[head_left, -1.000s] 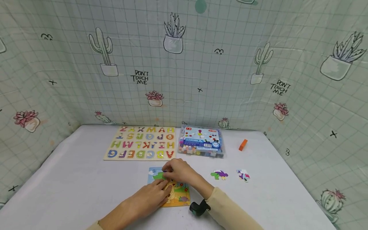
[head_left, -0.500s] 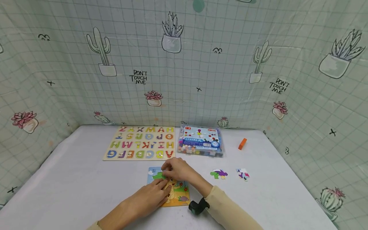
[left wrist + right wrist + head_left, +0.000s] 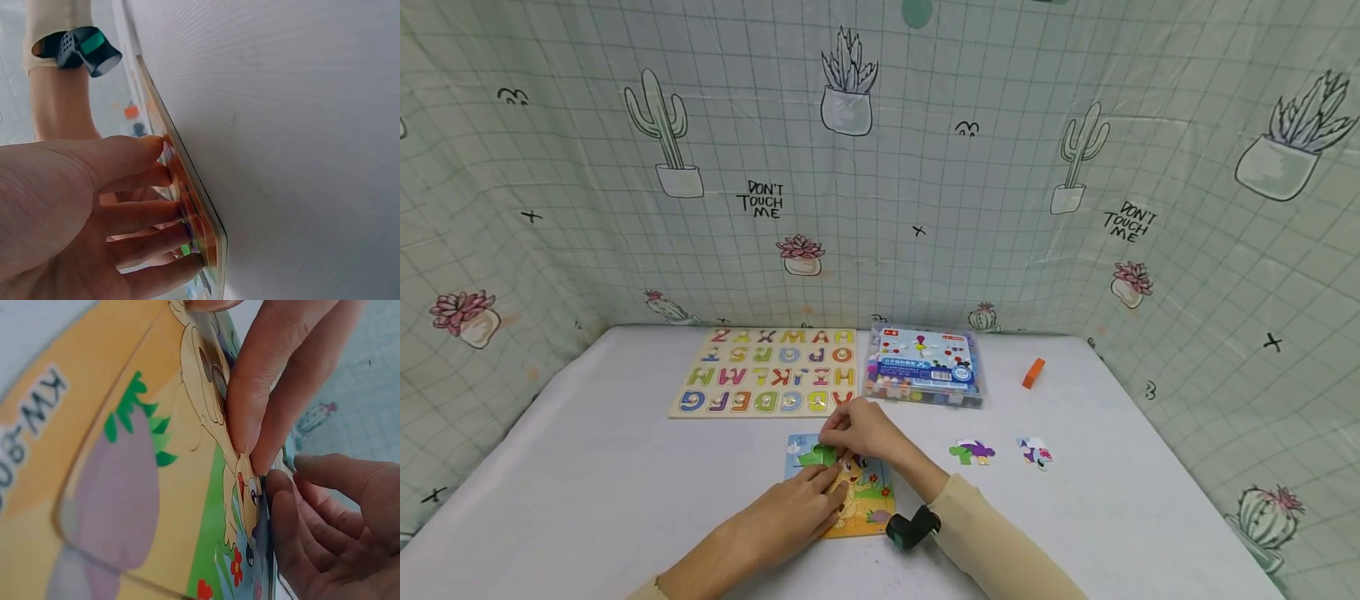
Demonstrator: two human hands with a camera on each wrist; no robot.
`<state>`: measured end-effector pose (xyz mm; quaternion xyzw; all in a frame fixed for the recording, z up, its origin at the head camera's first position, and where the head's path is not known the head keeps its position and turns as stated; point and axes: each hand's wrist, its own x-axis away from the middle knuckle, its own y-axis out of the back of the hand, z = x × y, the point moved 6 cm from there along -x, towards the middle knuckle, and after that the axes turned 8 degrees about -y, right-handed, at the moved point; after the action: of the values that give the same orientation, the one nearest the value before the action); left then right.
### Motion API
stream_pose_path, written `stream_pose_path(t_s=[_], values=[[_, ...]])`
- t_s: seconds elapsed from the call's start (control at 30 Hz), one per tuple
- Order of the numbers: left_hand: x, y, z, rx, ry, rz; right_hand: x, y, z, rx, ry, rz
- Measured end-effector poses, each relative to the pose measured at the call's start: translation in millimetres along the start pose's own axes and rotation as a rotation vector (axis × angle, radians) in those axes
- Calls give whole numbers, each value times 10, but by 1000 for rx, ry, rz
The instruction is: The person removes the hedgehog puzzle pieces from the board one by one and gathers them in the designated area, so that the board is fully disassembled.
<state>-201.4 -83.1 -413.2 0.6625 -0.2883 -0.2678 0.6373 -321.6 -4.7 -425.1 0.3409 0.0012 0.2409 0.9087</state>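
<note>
A jigsaw puzzle (image 3: 874, 506) with a yellow cartoon animal, green shapes and red flowers lies flat near the front of the table. My left hand (image 3: 793, 507) rests on its left part, fingers stretched out and fingertips pressing the surface, as the left wrist view also shows. Over the puzzle's far edge, my right hand (image 3: 867, 431) has thumb and fingers bent together. In the right wrist view they pinch the edge of a thin puzzle piece (image 3: 288, 456), mostly hidden by the fingers. Two loose bits of puzzle, one green and purple (image 3: 973, 452), one white and purple (image 3: 1036, 454), lie to the right.
Behind the puzzle lies a wooden alphabet board (image 3: 765, 373), beside a clear plastic box (image 3: 925, 367) of colourful parts. An orange block (image 3: 1033, 373) sits at the back right. A black wrist camera (image 3: 913, 528) hangs at the right sleeve. Patterned cloth encloses the table's back and sides.
My right hand has shifted slightly away toward the alphabet board, and more of the puzzle's green and yellow picture shows. My left hand stays in place.
</note>
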Motion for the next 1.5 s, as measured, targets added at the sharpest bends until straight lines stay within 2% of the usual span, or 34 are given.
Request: stream_pose_path(t_s=[0.3, 0.57, 0.77, 1.1, 1.3, 1.5], values=[[-9, 16, -5, -5, -2, 0, -44, -19, -32, -184, -64, 64], [-9, 10, -4, 1, 3, 10, -43, -59, -21, -237, -33, 139], [-7, 13, 4, -5, 12, 18, -29, -54, 15, -225, -7, 166], [-5, -4, 3, 8, 9, 24, 10, 0, 21, -218, 31, 152], [9, -5, -2, 8, 16, 10, 54, 142, -57, -239, 38, 133], [8, -9, -5, 7, 15, -8, 125, 355, -164, -217, 21, 74]])
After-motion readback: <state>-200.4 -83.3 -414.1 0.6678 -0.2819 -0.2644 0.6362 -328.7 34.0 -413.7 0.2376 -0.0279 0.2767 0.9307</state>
